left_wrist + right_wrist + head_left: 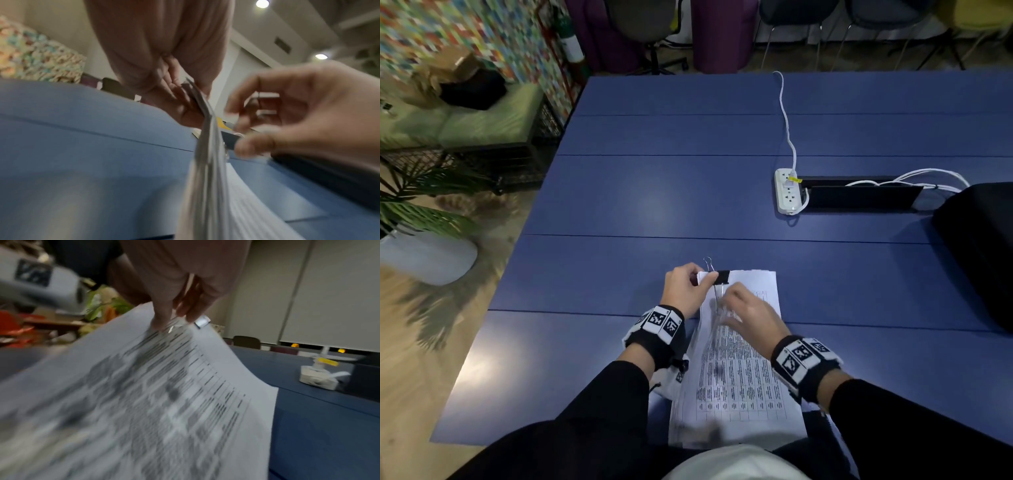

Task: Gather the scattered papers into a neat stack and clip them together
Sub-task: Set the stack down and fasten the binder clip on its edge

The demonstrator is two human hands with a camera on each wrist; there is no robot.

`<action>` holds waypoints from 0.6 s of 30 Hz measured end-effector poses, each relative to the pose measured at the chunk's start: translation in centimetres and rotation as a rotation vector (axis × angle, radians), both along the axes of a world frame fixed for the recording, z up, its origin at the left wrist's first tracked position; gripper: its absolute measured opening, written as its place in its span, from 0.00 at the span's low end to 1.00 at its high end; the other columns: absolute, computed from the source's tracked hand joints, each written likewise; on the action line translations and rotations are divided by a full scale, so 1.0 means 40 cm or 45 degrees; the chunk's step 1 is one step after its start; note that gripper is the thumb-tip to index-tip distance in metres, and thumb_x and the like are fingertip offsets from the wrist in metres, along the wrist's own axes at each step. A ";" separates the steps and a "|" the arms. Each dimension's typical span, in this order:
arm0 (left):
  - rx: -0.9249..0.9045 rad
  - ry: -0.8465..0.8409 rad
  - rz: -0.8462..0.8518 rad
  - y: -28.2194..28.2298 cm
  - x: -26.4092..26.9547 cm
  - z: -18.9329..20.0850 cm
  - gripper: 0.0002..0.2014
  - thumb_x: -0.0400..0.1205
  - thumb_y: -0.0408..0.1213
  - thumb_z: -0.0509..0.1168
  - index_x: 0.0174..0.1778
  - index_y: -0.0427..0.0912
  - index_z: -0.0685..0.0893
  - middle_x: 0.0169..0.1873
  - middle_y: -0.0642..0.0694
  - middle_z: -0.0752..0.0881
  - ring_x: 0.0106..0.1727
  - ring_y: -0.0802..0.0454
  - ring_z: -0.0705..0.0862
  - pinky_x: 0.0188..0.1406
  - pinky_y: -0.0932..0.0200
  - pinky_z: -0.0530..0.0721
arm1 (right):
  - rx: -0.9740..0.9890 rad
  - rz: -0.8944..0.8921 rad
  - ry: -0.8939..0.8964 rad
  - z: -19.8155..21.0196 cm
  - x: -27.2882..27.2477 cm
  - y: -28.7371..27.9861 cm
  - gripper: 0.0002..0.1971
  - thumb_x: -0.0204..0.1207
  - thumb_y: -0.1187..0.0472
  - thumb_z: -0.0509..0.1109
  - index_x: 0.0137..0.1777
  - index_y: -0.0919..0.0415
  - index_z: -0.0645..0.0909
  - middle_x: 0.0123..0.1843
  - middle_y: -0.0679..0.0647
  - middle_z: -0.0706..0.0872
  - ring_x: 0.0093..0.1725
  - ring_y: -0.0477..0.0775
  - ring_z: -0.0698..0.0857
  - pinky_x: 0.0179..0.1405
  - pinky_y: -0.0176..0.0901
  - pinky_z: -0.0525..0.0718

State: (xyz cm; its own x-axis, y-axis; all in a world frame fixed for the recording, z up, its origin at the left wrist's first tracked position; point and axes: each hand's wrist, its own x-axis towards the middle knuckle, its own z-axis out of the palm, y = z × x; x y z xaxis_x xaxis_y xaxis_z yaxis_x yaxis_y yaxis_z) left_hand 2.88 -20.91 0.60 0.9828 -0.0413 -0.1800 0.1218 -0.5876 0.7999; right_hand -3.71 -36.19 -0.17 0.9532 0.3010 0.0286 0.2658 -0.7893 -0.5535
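Head view first: the stack of papers [743,363] lies on the blue tabletop [654,205] right at its near edge, with a black binder clip [722,277] seated on the far left corner. Left hand [686,289] pinches that corner, thumb on top just beside the clip — the left wrist view shows its fingers [176,91] under the raised sheets. Right hand [751,313] hovers over the page with its fingers [164,318] curled down at the clip's wire handle [717,298], which lies folded onto the paper; whether they grip it, I cannot tell. Further back, a white power strip [787,192] and a black bag [979,246] sit well apart from the papers.
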 end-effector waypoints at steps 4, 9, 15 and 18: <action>0.146 -0.114 -0.285 0.007 -0.025 0.042 0.16 0.76 0.49 0.70 0.34 0.38 0.80 0.20 0.52 0.75 0.25 0.51 0.71 0.28 0.58 0.71 | 0.064 -0.043 0.052 0.042 0.066 -0.019 0.54 0.56 0.47 0.83 0.80 0.55 0.59 0.80 0.49 0.63 0.79 0.48 0.63 0.79 0.43 0.60; 0.349 -0.422 -0.569 -0.004 -0.057 0.138 0.09 0.79 0.44 0.67 0.47 0.43 0.84 0.29 0.45 0.85 0.33 0.43 0.82 0.35 0.53 0.79 | 0.176 0.109 0.184 0.069 0.103 -0.016 0.44 0.54 0.55 0.85 0.73 0.52 0.73 0.72 0.46 0.79 0.73 0.43 0.74 0.76 0.38 0.66; 0.533 -0.524 -0.627 -0.005 -0.089 0.169 0.13 0.78 0.52 0.66 0.48 0.46 0.83 0.40 0.49 0.88 0.43 0.45 0.85 0.37 0.57 0.71 | -0.336 0.124 0.143 0.141 0.112 -0.012 0.06 0.67 0.57 0.73 0.40 0.58 0.84 0.36 0.59 0.87 0.41 0.66 0.82 0.37 0.45 0.72; 0.162 -0.330 -0.392 0.036 -0.088 0.158 0.17 0.68 0.54 0.75 0.47 0.52 0.83 0.38 0.57 0.86 0.40 0.59 0.84 0.41 0.62 0.79 | -0.241 0.175 0.206 0.199 0.129 -0.020 0.11 0.63 0.52 0.78 0.35 0.59 0.82 0.28 0.53 0.78 0.33 0.58 0.74 0.35 0.46 0.73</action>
State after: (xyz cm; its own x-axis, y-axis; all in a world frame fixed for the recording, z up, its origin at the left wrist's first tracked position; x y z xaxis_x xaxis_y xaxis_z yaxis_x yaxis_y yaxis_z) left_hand -0.65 -19.47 6.93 0.9415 -0.3334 0.0487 -0.2703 -0.6612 0.6999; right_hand 1.47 -36.98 7.78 0.8905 0.4136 -0.1896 0.2981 -0.8452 -0.4435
